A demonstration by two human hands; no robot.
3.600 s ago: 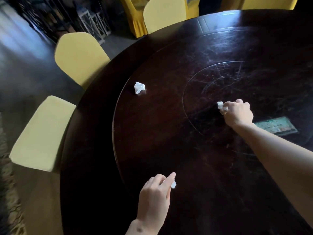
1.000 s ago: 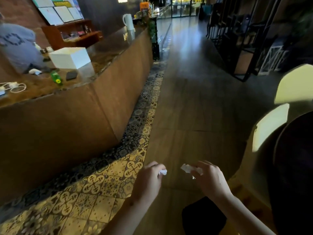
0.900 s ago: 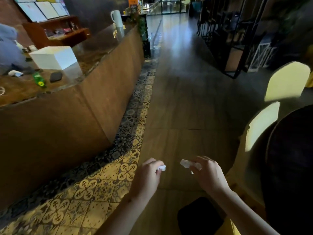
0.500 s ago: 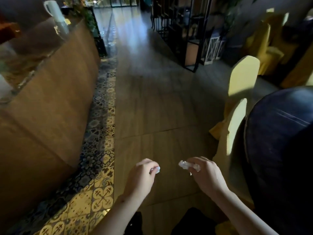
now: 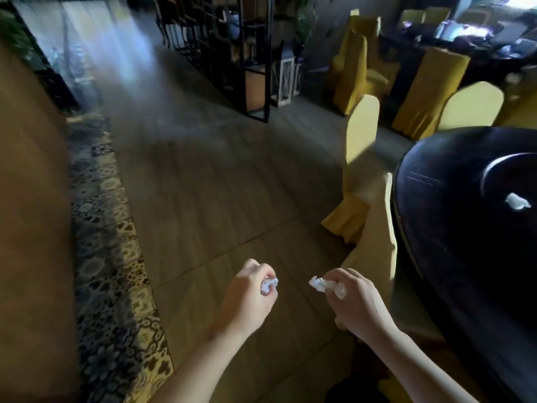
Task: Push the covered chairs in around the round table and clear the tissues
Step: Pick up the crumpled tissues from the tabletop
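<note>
Both hands had come away from the bench top since the earliest view, where they were reaching over the dark wood for scraps; the head had swung off toward the long counter and then back, so the round bench [image 5: 453, 199] showed again at the right. The left hand [image 5: 247, 301] hung over the wooden floor [image 5: 203, 184] with its fingers [image 5: 258, 269] curled tight on a small tissue wad [image 5: 268, 285]. The right hand [image 5: 357, 303] pinched a larger crumpled tissue [image 5: 319, 283], its fingers clamped on it. One loose tissue [image 5: 517, 202] still lay on the bench, inside the inlaid ring and well in from the left edge. A near covered chair [image 5: 377, 242] stood tucked against the bench's left edge, with a second covered chair [image 5: 360, 146] just beyond it along the same edge, and a third chair [image 5: 470, 106] at the far edge.

The step in hand looked like carrying the gathered tissues off before fetching the last one. To do it well, the person would have kept both grips closed so no scrap dropped to the floor, perhaps passing both wads into one hand to free the other. No bin showed anywhere in view, so where the tissues should go could not be told
</note>
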